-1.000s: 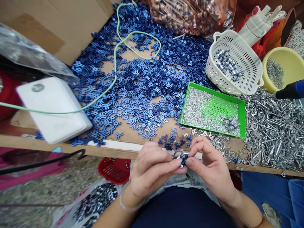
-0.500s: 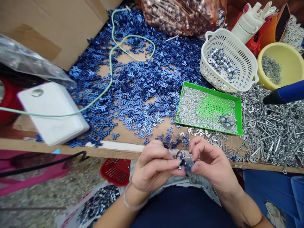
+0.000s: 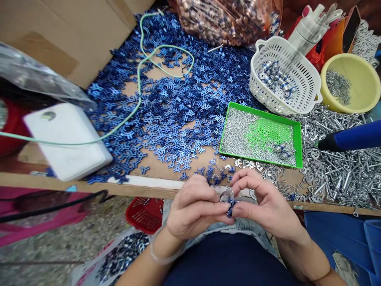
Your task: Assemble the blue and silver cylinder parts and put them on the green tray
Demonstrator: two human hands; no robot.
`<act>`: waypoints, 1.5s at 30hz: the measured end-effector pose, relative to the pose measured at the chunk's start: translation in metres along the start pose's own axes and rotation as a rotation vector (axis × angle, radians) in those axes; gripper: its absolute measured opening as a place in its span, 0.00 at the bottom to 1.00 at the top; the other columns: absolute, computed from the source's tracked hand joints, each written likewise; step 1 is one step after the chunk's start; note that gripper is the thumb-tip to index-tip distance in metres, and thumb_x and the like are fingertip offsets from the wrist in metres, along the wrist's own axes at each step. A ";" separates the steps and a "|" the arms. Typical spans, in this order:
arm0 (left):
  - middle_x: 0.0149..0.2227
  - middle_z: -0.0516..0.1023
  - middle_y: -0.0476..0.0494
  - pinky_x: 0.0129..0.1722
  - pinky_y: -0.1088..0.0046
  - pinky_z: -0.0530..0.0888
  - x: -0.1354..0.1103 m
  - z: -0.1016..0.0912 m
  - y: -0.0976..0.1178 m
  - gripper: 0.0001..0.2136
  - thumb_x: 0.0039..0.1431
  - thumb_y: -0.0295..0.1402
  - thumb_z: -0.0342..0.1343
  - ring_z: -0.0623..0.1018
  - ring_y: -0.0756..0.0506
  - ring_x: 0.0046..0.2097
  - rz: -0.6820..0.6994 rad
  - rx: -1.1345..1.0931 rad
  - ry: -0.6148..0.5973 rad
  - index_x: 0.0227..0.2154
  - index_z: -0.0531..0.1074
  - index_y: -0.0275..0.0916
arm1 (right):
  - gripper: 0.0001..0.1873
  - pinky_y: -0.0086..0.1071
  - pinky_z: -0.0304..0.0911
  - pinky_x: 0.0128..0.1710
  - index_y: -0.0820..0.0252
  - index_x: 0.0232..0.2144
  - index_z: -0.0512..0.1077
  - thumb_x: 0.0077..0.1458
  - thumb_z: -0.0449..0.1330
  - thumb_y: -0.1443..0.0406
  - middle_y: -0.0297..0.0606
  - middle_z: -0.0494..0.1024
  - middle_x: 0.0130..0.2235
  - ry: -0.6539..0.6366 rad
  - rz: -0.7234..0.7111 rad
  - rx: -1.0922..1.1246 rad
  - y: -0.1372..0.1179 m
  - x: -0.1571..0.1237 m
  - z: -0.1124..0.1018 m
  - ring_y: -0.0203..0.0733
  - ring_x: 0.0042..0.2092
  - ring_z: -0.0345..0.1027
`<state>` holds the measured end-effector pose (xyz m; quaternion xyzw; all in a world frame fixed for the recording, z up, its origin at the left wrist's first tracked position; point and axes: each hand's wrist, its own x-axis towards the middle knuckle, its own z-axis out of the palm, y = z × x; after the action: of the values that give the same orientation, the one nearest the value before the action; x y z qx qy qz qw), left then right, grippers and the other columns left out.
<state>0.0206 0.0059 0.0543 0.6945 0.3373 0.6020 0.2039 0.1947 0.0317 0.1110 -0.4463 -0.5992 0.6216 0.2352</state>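
Just in front of the table's near edge, my left hand (image 3: 195, 208) pinches a small assembly of blue metal pieces (image 3: 231, 206) with a silvery ring-like part (image 3: 226, 195) on top. My right hand (image 3: 262, 200) has its thumb and fingertips against the right side of the same assembly. The fingers hide much of it, so how its parts join cannot be made out. Loose blue three-armed metal pieces (image 3: 178, 157) lie spread over the table beyond the hands. Small curved silver clips (image 3: 268, 171) are scattered close to my right fingers.
A green tray (image 3: 299, 145) of tiny metal pins stands beyond my right hand, with a white basket (image 3: 306, 79) and a yellow bowl (image 3: 364, 83) behind. A blue power screwdriver (image 3: 357, 137) hangs over silver screws (image 3: 342, 174). A pale green cord (image 3: 139, 79) crosses the left side.
My right hand has shifted slightly left, closing in on my left fingertips. The blue pieces now sit closer together between the hands. The blue screwdriver has swung left and down a little.
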 end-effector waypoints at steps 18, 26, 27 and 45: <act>0.26 0.71 0.47 0.23 0.77 0.69 0.009 0.000 0.014 0.14 0.46 0.41 0.64 0.71 0.51 0.26 -0.800 -0.541 -0.028 0.29 0.70 0.37 | 0.05 0.38 0.59 0.41 0.55 0.35 0.66 0.55 0.57 0.63 0.37 0.67 0.37 0.205 -0.475 -0.430 0.016 -0.011 -0.001 0.42 0.41 0.59; 0.26 0.73 0.46 0.24 0.77 0.70 0.012 0.002 0.010 0.12 0.45 0.35 0.66 0.71 0.50 0.26 -0.950 -0.809 -0.291 0.32 0.71 0.39 | 0.06 0.37 0.60 0.42 0.58 0.34 0.69 0.59 0.52 0.64 0.38 0.72 0.34 0.144 -0.794 -0.675 0.015 -0.007 -0.009 0.41 0.41 0.58; 0.26 0.72 0.46 0.23 0.78 0.69 0.012 0.003 0.009 0.12 0.45 0.34 0.66 0.71 0.51 0.26 -0.972 -0.828 -0.304 0.31 0.71 0.38 | 0.06 0.37 0.60 0.42 0.57 0.35 0.69 0.59 0.53 0.64 0.38 0.73 0.34 0.157 -0.804 -0.680 0.016 -0.007 -0.010 0.41 0.41 0.58; 0.27 0.80 0.44 0.25 0.74 0.78 0.032 0.002 -0.001 0.12 0.46 0.29 0.64 0.79 0.45 0.26 -0.539 -0.395 -0.533 0.36 0.78 0.46 | 0.04 0.34 0.58 0.43 0.55 0.33 0.73 0.55 0.58 0.65 0.29 0.77 0.34 0.192 -0.916 -0.699 0.025 -0.010 -0.028 0.37 0.42 0.61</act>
<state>0.0243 0.0296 0.0754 0.6603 0.3207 0.3797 0.5630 0.2291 0.0341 0.0926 -0.2471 -0.8767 0.1789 0.3720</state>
